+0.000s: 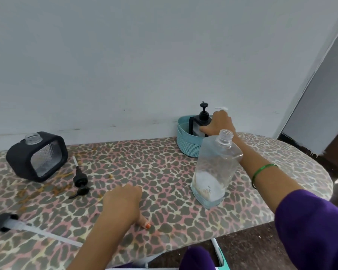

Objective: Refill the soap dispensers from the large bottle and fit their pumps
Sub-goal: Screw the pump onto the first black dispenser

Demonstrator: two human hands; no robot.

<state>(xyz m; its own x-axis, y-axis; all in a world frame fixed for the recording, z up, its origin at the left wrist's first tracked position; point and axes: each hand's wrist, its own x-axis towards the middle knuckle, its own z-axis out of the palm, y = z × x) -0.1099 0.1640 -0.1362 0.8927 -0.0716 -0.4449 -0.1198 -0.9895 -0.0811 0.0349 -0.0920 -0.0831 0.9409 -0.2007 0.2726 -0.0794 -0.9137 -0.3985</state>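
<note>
We see the right hand reaching over to the teal woven basket at the back of the table, against the wall. Its fingers curl round the black-framed soap dispenser that stands upright inside the basket, with a black pump fitted on top. A second, clear or white pump head shows just above the knuckles; we cannot tell what it belongs to. A green bangle sits on that forearm, and a purple sleeve covers the upper arm.

Just in front of the basket, and crossing the forearm in our view, stands the large clear bottle, uncapped, with only a little liquid at its base.

The left hand rests on the leopard-print table cover with fingers curled under and nothing held; one orange-painted nail shows against the cloth.

Further left, a loose black pump lies on its side with its dip tube pointing toward the wall. Behind it, a second black-framed dispenser rests tilted, its clear neck open and no pump on it. At the near left edge lies a larger pump with a long translucent tube.
</note>
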